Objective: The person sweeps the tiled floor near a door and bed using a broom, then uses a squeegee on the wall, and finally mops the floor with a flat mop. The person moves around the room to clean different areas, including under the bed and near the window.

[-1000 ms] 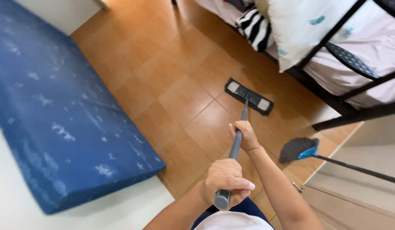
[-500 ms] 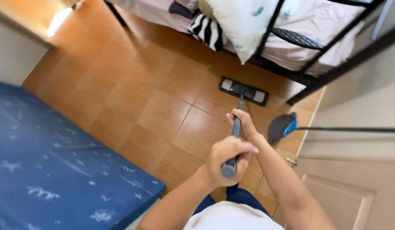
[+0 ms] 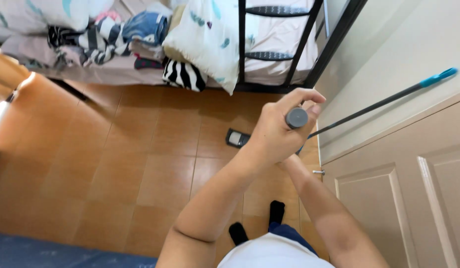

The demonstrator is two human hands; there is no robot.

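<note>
Right now my left hand [image 3: 274, 136] has its fingers wrapped round the mop handle's top [image 3: 296, 118]; my right hand is hidden, grip unclear. Mop head [image 3: 237, 139] sits on the floor by the leaning broom [image 3: 384, 101], which a careless swing might topple.

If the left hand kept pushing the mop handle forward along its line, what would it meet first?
Probably the black metal bed frame. The left hand grips the mop handle's end, and the mop head lies on the tiled floor just short of the bed. Depth is unclear.
</note>
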